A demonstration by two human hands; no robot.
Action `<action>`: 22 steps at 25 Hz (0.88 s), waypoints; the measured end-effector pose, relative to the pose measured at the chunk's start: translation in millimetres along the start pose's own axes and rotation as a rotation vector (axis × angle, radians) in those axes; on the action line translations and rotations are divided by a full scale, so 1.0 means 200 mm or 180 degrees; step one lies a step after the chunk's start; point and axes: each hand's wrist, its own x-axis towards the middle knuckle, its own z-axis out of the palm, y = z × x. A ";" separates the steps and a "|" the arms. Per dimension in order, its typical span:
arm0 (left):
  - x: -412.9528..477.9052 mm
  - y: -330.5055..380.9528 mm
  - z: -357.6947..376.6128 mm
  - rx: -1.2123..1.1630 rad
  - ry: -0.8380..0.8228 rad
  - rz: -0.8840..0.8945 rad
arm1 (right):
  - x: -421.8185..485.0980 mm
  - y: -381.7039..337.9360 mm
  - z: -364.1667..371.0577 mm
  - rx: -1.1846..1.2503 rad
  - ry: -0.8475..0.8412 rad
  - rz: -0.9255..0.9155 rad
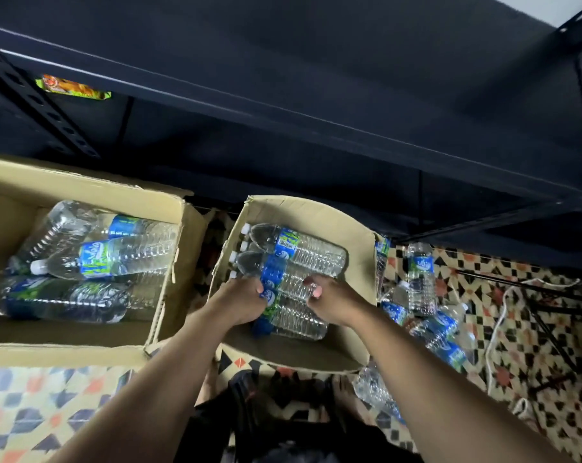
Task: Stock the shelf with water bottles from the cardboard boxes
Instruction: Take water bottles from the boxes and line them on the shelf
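Note:
Two open cardboard boxes stand on the floor under a dark metal shelf [316, 105]. The right box [359, 262] holds several clear water bottles with blue labels, lying on their sides. My left hand [239, 300] and my right hand [333, 300] both reach into it and grip the same bottle [284, 287], the left at its neck end, the right at its ribbed body. The left box [12, 192] holds several more bottles [116, 257] lying flat.
Loose bottles [421, 279] stand and lie on the patterned floor right of the right box. A white cord [498, 315] and thin black rods [550, 332] lie further right. A colourful packet [72, 86] sits on a lower shelf at the left.

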 end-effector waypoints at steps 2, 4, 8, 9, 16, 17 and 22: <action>0.11 -0.01 0.09 0.0080 0.0033 -0.0048 | 0.14 0.06 0.05 -0.0186 0.0002 0.0007; 0.26 -0.02 0.19 0.0211 0.0108 -0.0092 | 0.30 0.16 0.11 -0.0208 0.0017 0.0053; 0.52 -0.06 0.33 0.0532 0.0205 -0.0265 | 0.54 0.31 0.17 -0.0541 0.0294 -0.0198; 0.58 -0.05 0.35 0.0642 0.0209 -0.0288 | 0.59 0.34 0.18 -0.0612 0.0337 -0.0286; 0.86 -0.11 0.45 0.0644 0.0439 -0.0494 | 0.81 0.49 0.38 -0.0804 0.0504 -0.0601; 0.89 -0.11 0.47 0.0719 0.0456 -0.0500 | 0.84 0.49 0.40 -0.0819 0.0552 -0.0594; 0.96 -0.07 0.51 0.1016 0.0445 -0.0647 | 0.96 0.45 0.45 -0.1468 0.1151 -0.0714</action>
